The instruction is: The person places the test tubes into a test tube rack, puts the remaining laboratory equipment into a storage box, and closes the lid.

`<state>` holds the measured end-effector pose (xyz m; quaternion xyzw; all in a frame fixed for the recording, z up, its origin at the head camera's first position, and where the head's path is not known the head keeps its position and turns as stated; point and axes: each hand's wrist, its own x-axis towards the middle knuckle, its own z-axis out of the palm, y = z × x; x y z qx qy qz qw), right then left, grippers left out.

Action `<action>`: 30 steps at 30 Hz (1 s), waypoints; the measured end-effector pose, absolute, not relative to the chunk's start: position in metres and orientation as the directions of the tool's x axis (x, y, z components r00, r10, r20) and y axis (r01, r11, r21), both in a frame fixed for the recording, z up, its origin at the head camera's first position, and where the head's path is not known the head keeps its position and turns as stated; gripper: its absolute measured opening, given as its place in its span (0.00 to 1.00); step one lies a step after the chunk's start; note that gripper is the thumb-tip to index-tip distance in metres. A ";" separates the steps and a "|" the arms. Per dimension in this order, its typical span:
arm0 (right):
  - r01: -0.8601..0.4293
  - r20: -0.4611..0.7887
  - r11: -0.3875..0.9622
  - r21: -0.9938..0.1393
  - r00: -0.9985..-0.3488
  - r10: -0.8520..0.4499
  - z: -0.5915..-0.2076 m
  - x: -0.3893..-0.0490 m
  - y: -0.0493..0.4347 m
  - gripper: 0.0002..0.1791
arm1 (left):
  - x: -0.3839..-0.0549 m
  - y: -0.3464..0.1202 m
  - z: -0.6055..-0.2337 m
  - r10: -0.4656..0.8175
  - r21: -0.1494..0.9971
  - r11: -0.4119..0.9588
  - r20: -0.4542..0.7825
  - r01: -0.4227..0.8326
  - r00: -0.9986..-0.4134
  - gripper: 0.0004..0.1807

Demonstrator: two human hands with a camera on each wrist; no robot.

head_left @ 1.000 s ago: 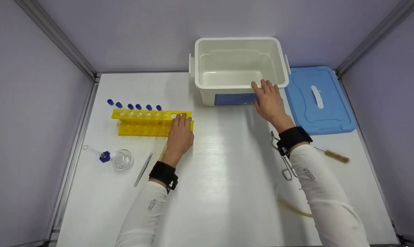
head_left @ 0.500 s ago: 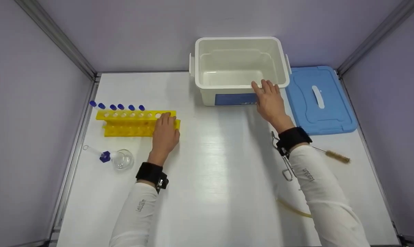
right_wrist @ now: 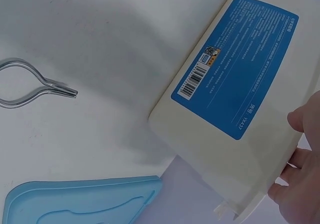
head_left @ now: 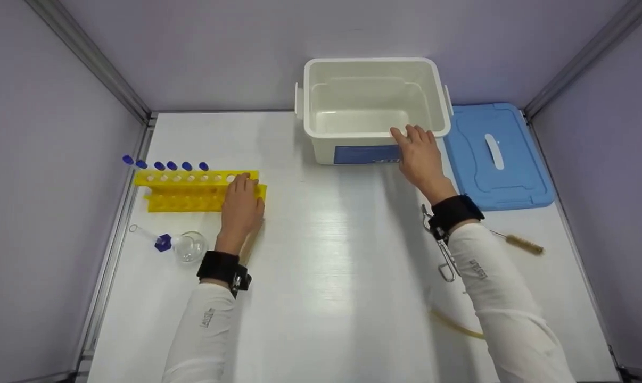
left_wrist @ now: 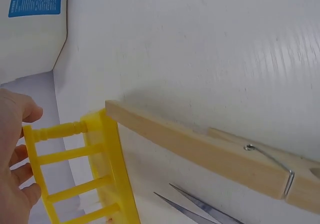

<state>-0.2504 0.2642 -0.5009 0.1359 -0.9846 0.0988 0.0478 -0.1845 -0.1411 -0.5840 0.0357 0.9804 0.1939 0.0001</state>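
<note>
In the head view my left hand [head_left: 241, 210] grips the right end of a yellow test tube rack [head_left: 193, 204]. Several clear tubes with blue caps [head_left: 172, 165] stand in the rack. Thumb and fingers lie on either side of its top plate in the left wrist view. Under that wrist are a wooden test tube clamp [left_wrist: 200, 156] and pointed tweezers [left_wrist: 192, 210]. My right hand [head_left: 421, 158] holds the front rim of a white plastic box [head_left: 323, 150], with its thumb on the front wall. The box is uncovered.
A blue lid [head_left: 504, 181] lies right of the box. A clear flask [head_left: 189, 247] with a blue collar lies at left. Beside the right forearm are metal tongs [head_left: 446, 260], a bottle brush [head_left: 523, 244] and a yellowish tube [head_left: 457, 324]. Partition walls surround the table.
My left hand has slid the rack and its tubes to the left across the table. The left forearm now covers the tweezers in the head view. My right hand stays on the box rim.
</note>
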 end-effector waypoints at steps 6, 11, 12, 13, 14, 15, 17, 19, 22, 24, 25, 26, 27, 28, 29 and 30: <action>-0.290 0.148 0.936 -0.198 -0.953 -0.264 -0.499 -0.252 0.263 0.24 | -0.183 -0.157 -0.586 0.039 0.416 0.907 0.064 0.062 -0.997 0.23; -0.287 0.159 0.928 -0.237 -0.954 -0.254 -0.499 -0.255 0.263 0.21 | -0.182 -0.160 -0.584 0.017 0.429 0.903 0.030 0.029 -0.999 0.24; -0.286 0.160 0.927 -0.244 -0.954 -0.252 -0.499 -0.255 0.264 0.20 | -0.182 -0.160 -0.584 0.015 0.427 0.904 0.024 0.024 -1.000 0.24; -0.286 0.165 0.925 -0.249 -0.954 -0.251 -0.499 -0.255 0.264 0.20 | -0.182 -0.161 -0.583 0.015 0.425 0.905 0.024 0.023 -1.000 0.24; -0.285 0.165 0.924 -0.257 -0.955 -0.248 -0.500 -0.255 0.263 0.20 | -0.182 -0.161 -0.583 0.016 0.424 0.905 0.028 0.026 -0.999 0.23; -0.284 0.166 0.922 -0.265 -0.955 -0.246 -0.500 -0.256 0.263 0.20 | -0.182 -0.162 -0.582 0.015 0.423 0.906 0.027 0.025 -1.000 0.23; -0.275 0.161 0.920 -0.279 -0.958 -0.238 -0.501 -0.257 0.262 0.20 | -0.181 -0.166 -0.580 0.019 0.423 0.906 0.024 0.027 -1.000 0.23; -0.268 0.162 0.918 -0.291 -0.960 -0.229 -0.502 -0.258 0.261 0.20 | -0.181 -0.169 -0.579 0.025 0.423 0.906 0.021 0.032 -0.999 0.23; -0.261 0.167 0.918 -0.300 -0.961 -0.219 -0.501 -0.259 0.263 0.20 | -0.181 -0.171 -0.579 0.029 0.436 0.899 0.015 0.033 -0.999 0.23; -0.261 0.175 0.917 -0.302 -0.961 -0.216 -0.500 -0.259 0.265 0.19 | -0.181 -0.171 -0.579 0.031 0.452 0.891 0.009 0.032 -0.999 0.23; -0.262 0.175 0.916 -0.303 -0.960 -0.216 -0.500 -0.259 0.266 0.19 | -0.181 -0.171 -0.580 0.032 0.459 0.888 0.005 0.031 -0.999 0.24; -0.261 0.172 0.916 -0.304 -0.961 -0.216 -0.499 -0.259 0.267 0.18 | -0.182 -0.170 -0.580 0.031 0.467 0.884 0.004 0.029 -1.000 0.24; -0.258 0.167 0.917 -0.304 -0.962 -0.215 -0.499 -0.260 0.268 0.18 | -0.182 -0.170 -0.581 0.032 0.472 0.881 0.005 0.031 -0.999 0.24; -0.255 0.159 0.918 -0.303 -0.964 -0.215 -0.499 -0.260 0.269 0.18 | -0.182 -0.169 -0.581 0.033 0.477 0.878 0.006 0.032 -0.999 0.24; -0.251 0.147 0.920 -0.301 -0.965 -0.216 -0.499 -0.259 0.269 0.17 | -0.182 -0.169 -0.581 0.032 0.482 0.876 0.008 0.031 -0.999 0.24; -0.250 0.137 0.922 -0.297 -0.966 -0.218 -0.499 -0.259 0.270 0.17 | -0.182 -0.169 -0.581 0.030 0.485 0.874 0.010 0.031 -0.999 0.24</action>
